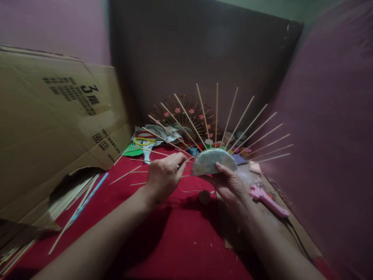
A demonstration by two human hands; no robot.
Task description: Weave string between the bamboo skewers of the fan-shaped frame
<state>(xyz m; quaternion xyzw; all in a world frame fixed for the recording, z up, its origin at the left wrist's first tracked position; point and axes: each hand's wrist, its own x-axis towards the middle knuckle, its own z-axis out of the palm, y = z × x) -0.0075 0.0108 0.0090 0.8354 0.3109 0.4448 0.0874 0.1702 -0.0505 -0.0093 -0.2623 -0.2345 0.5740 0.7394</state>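
Right hand under a pale half-disc, thumb on its front face, fingers clamped behind its flat lower edge. Held upright and raised above the red cloth, probably so the fan of thin wooden skewers radiating from its curved top stays free of the surface. Skewers spread evenly from left horizontal round to right horizontal, tips well apart.

Left hand just beside the disc's left end, fingers pinched together on one loose skewer, tip aimed toward the disc edge at a low angle. Pinch close to the disc end of the stick, likely for control over where it meets the rim. Exact contact point dim, hard to confirm.

Both forearms extended forward from the lower frame, converging on the disc. Left wrist slightly bent inward, knuckles up. Right wrist turned palm-up, cradling from beneath.

Pink glue gun lying on the worktop right of the right hand, near but apart, cord trailing toward the viewer. Small round cap-like piece on the cloth below the disc. Finished skewer fan with pink flowers propped against the dark back panel. Cardboard box at left, bundle of spare skewers spilling beneath it. Paper scraps further back.
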